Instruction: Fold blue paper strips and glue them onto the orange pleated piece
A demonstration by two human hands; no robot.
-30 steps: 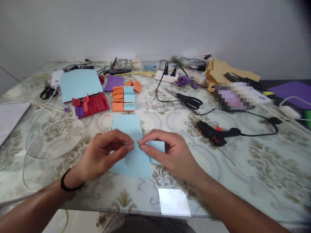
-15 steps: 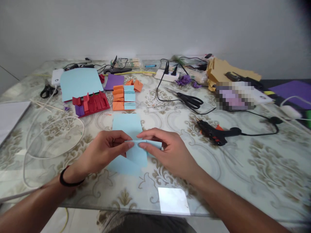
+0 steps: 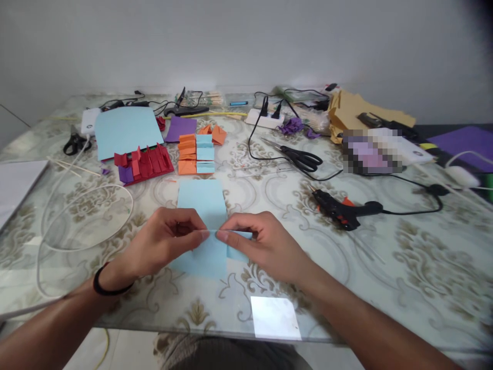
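Note:
Both hands pinch the folded edge of a light blue paper piece (image 3: pixel 216 249) above the table. My left hand (image 3: pixel 169 239) grips it near the middle, thumb and fingers together. Close beside it, my right hand (image 3: pixel 262 241) pinches the same edge, and part of the blue paper shows beneath its fingers. Another light blue sheet (image 3: pixel 201 198) lies flat just beyond the hands. Farther back sit folded orange strips (image 3: pixel 187 154) and folded light blue strips (image 3: pixel 205 154), side by side.
Red folded paper (image 3: pixel 150 164) and a large blue sheet (image 3: pixel 129 133) are at the back left. Black-handled scissors (image 3: pixel 300 158), a power strip (image 3: pixel 265 118) and a glue gun (image 3: pixel 344 208) with its cord lie right of centre. A white cable (image 3: pixel 87 246) loops on the left.
Both hands have moved slightly closer together and a little lower with the blue paper. The fold's edge now runs straighter between the fingertips.

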